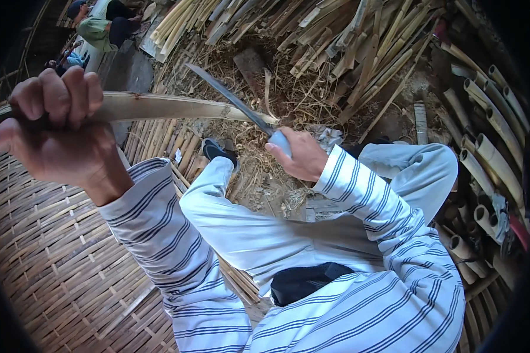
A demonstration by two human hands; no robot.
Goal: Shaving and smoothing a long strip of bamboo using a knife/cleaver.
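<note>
Raised at the left, my left hand (59, 120) is closed around one end of a long split bamboo strip (159, 108). The strip runs to the right, pale on its visible face and narrowing toward its far end. My right hand (299, 154) grips the light blue-grey handle of a knife (232, 97). Its long blade points up and to the left, crossing the strip close to the narrow end. Whether the edge touches the bamboo I cannot tell. Curled shavings (265, 170) lie on the ground below, between my legs.
A heap of split bamboo strips (359, 41) lies ahead. Cut bamboo tubes (494, 129) are stacked at the right. Woven bamboo matting (59, 253) spreads at the left. Another person (100, 29) sits at the far left, with a further person partly visible below.
</note>
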